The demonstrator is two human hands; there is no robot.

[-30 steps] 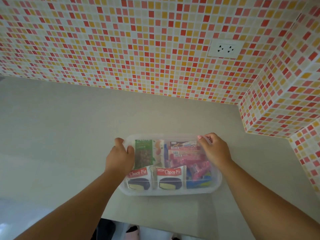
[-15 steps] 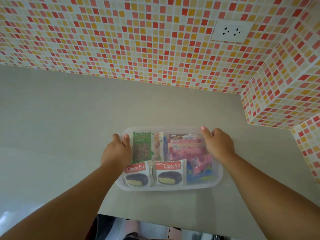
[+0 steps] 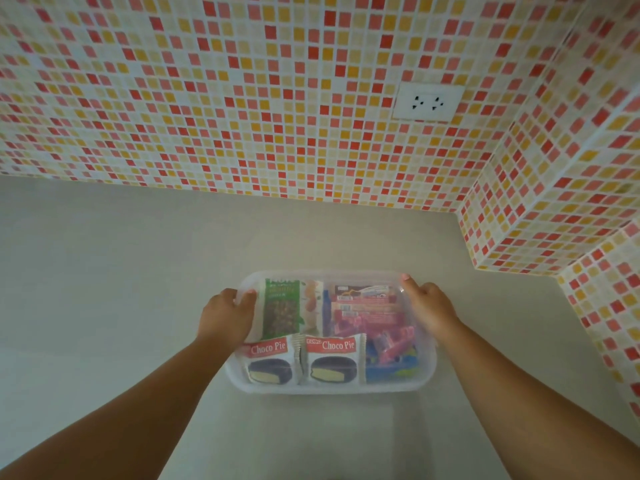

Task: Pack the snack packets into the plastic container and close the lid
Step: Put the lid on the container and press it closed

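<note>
We see a clear plastic container point(image 3: 330, 388) w/ rounded corners sitting on the pale grey desk point(image 3: 104, 289), near the desk's near edge & a bit right of centre. A see-through lid point(image 3: 363, 277) lies over the top; contents show through it. Inside, near side: two white-and-red Choco Pie packets point(image 3: 330, 360) side by side, each w/ a dark round cake pictured. Far left: a green packet point(image 3: 281, 308) w/ nuts printed on it, standing lengthwise. Far right: a stack of pink & red bars point(image 3: 367, 310), plus blue wrappers point(image 3: 391, 368) at the near right corner.

Our left hand point(image 3: 227, 315) rests on the left end of the container, fingers curled over its far-left rim. Our right hand point(image 3: 427, 304) sits on the right end, fingers bent over the far-right corner, one fingertip point(image 3: 406, 278) on the lid's edge. Both hands are clamped on the container ends; we can't tell if the lid is fully snapped down.

Behind the desk: a wall of small red, orange & cream tiles point(image 3: 242, 98), w/ a white socket point(image 3: 427, 102) at upper right.
</note>
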